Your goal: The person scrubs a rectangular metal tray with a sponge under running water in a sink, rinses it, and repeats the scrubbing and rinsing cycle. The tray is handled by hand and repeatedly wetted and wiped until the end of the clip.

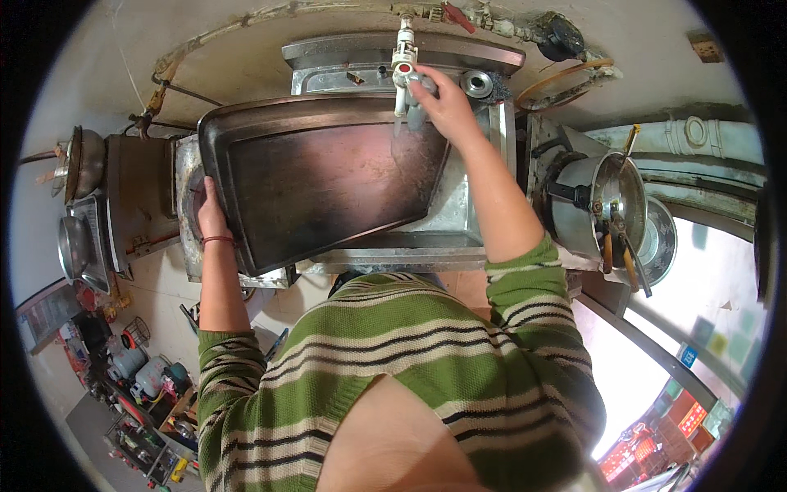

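A large, dark baking tray (320,184) lies tilted across the stainless steel sink (456,200); its left end sticks out past the basin. My left hand (211,212) grips the tray's left rim, the fingers hidden beneath it. Over the tray's right part hangs a white plastic water tap (403,55) with a red dot on top. My right hand (447,107) has its thumb and forefinger around the tap's grey part. The tray surface below the spout looks wet and shiny. Whether water is running is hard to tell.
A round metal sink strainer (476,83) sits on the back right corner beside a dark scouring pad (501,89). To the right stands a steel pot (618,184) with tongs (628,246) hanging over its rim. Metal bowls (74,246) are at far left. A pipe with a red valve lever (458,17) runs along the wall.
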